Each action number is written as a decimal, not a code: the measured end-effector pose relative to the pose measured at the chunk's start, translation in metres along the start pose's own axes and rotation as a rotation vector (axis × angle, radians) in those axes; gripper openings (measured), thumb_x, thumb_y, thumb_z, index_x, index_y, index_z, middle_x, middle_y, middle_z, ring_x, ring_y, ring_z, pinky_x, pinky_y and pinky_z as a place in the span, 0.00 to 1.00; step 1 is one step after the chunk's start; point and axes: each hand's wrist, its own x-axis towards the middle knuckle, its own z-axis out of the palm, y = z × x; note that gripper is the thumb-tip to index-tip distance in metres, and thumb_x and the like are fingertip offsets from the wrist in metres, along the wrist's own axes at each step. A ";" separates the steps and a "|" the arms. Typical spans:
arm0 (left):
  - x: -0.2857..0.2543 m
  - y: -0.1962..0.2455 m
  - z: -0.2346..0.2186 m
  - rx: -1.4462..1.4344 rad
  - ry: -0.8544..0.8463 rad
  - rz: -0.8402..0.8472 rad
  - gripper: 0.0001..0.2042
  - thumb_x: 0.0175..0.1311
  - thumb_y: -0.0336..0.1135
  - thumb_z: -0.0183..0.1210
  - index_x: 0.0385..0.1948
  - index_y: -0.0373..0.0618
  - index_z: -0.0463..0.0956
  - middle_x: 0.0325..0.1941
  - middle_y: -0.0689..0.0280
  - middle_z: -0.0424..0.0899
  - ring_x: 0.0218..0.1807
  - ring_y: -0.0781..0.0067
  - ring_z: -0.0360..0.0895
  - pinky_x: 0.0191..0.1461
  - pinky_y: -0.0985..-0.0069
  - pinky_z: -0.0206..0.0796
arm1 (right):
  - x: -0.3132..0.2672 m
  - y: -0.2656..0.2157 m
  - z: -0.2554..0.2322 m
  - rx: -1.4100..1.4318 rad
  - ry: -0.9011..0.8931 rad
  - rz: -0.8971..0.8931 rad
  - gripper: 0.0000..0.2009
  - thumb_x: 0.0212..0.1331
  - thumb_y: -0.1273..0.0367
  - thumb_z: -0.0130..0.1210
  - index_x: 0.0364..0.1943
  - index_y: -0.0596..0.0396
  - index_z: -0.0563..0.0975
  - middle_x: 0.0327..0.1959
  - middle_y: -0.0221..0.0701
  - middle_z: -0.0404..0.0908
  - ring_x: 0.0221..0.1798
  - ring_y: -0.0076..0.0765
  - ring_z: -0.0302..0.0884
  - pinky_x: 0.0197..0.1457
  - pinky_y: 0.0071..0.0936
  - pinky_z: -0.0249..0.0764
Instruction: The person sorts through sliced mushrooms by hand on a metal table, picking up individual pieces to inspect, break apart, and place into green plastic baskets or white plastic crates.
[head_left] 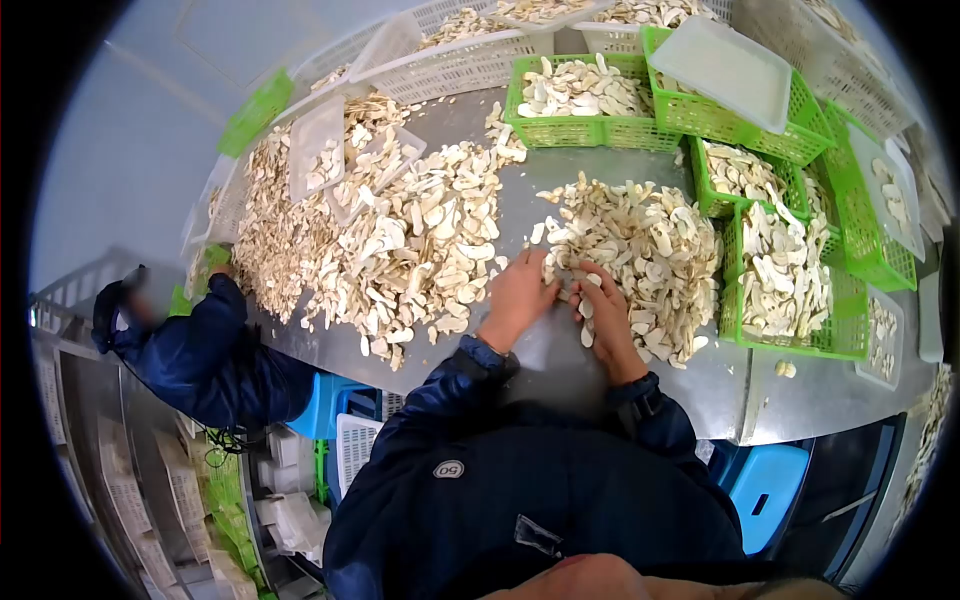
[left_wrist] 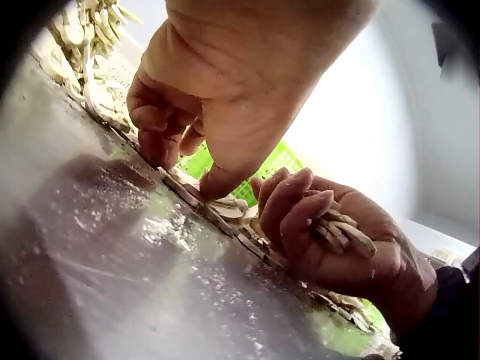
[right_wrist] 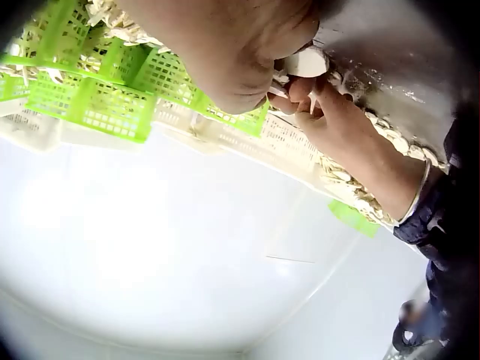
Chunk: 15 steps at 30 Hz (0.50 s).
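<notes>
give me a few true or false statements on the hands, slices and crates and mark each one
1. The right hand holds several pale slices. True.
2. The left hand wears a glove. False: it is bare.
3. The pale tray lies across a green crate. True.
4. The green crate nearest the right hand is empty. False: that nearest crate is heaped with slices.

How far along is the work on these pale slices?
Partway, it seems. The front green basket looks done, heaped full. The right hand grips several slices; the left hand touches the right pile. That and the left pile remain loose.
</notes>
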 end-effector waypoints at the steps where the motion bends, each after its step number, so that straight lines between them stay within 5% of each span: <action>1: 0.000 -0.001 0.002 -0.042 -0.022 -0.014 0.20 0.55 0.38 0.65 0.49 0.45 0.74 0.33 0.57 0.81 0.31 0.53 0.80 0.33 0.61 0.70 | -0.001 -0.001 0.002 -0.003 0.009 0.002 0.15 0.68 0.71 0.50 0.57 0.54 0.73 0.37 0.27 0.77 0.34 0.20 0.74 0.31 0.19 0.71; 4: -0.005 -0.010 -0.005 -0.167 -0.107 -0.071 0.20 0.55 0.34 0.64 0.50 0.45 0.74 0.33 0.58 0.80 0.30 0.54 0.79 0.33 0.61 0.70 | 0.000 0.001 0.002 -0.020 0.018 0.019 0.12 0.66 0.70 0.52 0.52 0.53 0.75 0.37 0.26 0.78 0.35 0.21 0.76 0.33 0.20 0.73; 11: -0.019 -0.034 -0.002 -0.153 0.076 0.045 0.15 0.54 0.31 0.63 0.44 0.41 0.76 0.30 0.58 0.78 0.32 0.55 0.79 0.36 0.63 0.72 | 0.003 0.013 -0.003 -0.112 -0.099 0.039 0.08 0.65 0.70 0.53 0.46 0.50 0.76 0.38 0.25 0.79 0.38 0.21 0.78 0.36 0.21 0.75; 15: -0.018 -0.027 -0.014 -0.183 0.013 -0.099 0.16 0.54 0.31 0.61 0.45 0.42 0.77 0.32 0.55 0.81 0.33 0.51 0.80 0.37 0.61 0.73 | 0.000 0.010 0.001 -0.153 -0.093 0.055 0.08 0.65 0.70 0.53 0.46 0.52 0.76 0.37 0.26 0.79 0.37 0.20 0.77 0.34 0.20 0.74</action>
